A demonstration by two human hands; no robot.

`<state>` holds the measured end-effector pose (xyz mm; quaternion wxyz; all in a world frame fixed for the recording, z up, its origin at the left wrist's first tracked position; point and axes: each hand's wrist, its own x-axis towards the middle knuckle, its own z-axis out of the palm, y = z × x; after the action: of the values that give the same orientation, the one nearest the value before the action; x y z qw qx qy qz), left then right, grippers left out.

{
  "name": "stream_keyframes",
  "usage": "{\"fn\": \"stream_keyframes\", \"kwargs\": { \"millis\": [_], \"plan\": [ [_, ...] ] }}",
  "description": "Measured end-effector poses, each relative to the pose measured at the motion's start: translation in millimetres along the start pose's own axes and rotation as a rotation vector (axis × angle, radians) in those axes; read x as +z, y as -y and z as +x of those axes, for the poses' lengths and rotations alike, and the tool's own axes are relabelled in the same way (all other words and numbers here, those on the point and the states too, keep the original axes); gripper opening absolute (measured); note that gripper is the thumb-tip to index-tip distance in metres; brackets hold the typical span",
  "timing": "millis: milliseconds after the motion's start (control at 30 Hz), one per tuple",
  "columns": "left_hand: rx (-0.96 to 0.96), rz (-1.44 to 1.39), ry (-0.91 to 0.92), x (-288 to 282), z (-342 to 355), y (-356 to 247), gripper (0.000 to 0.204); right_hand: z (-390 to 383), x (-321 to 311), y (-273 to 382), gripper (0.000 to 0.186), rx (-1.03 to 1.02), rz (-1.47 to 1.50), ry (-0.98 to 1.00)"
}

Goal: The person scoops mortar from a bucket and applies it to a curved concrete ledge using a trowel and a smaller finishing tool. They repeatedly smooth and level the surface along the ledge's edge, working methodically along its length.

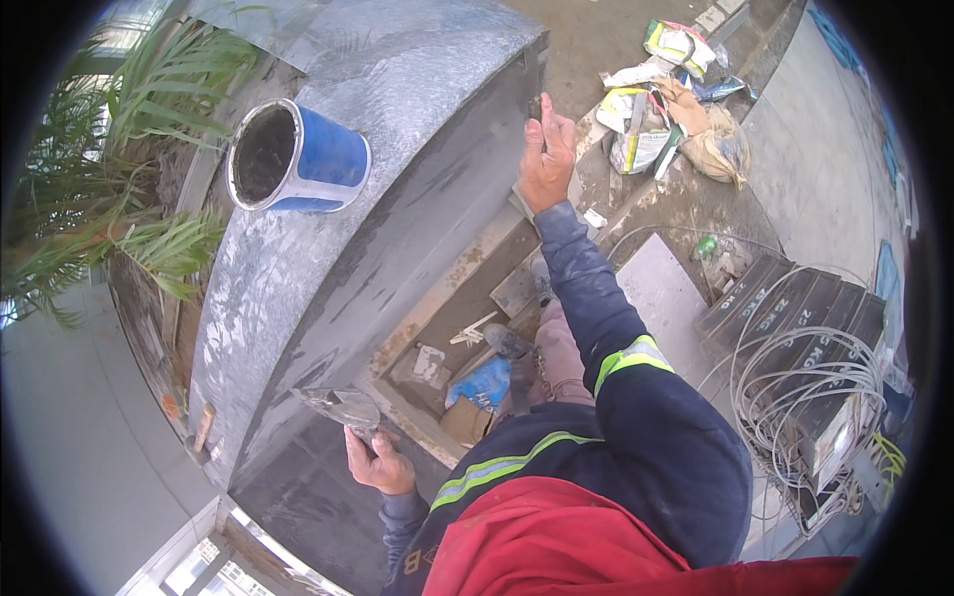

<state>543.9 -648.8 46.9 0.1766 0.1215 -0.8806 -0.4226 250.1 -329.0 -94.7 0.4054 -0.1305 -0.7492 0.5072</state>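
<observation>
My left hand [386,465], low in the view, is closed around a pointing trowel [343,404]. Grey mortar smears its blade, which is close to the wall's face. My right hand [546,164] reaches far forward to the end of the grey plastered wall [437,194]. Its fingers are bent around a small dark piece at the wall's corner, too hidden to name. A blue and white bucket [333,159], dirty with grey residue inside, tilts in the view on the wall's mottled top [417,70].
Torn bags [646,129] lie past my right arm. Dark weight blocks [795,328] with coiled cable [805,387] stand at the right. Below is a trough with scraps and a blue bag [484,382]. Palm leaves [169,89] overhang the left. A wooden-handled tool [204,427] lies at the wall's edge.
</observation>
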Motion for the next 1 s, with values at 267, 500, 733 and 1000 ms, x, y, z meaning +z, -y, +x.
{"fn": "stream_keyframes", "kwargs": {
  "millis": [267, 500, 733, 1000],
  "plan": [
    [0.007, 0.019, -0.035, -6, -7, 8, 0.057, 5, -12, 18, 0.044, 0.08, 0.103, -0.015],
    [-0.011, 0.031, -0.019, -7, -5, 2, 0.057, -34, 11, 4, 0.044, 0.0, 0.031, 0.026],
    [-0.013, 0.041, -0.059, -10, -7, 4, 0.055, 5, 1, 29, 0.046, 0.087, 0.124, -0.078],
    [-0.017, 0.04, -0.036, -10, -12, 15, 0.054, -41, 28, 5, 0.049, 0.007, 0.041, 0.056]
  ]
}}
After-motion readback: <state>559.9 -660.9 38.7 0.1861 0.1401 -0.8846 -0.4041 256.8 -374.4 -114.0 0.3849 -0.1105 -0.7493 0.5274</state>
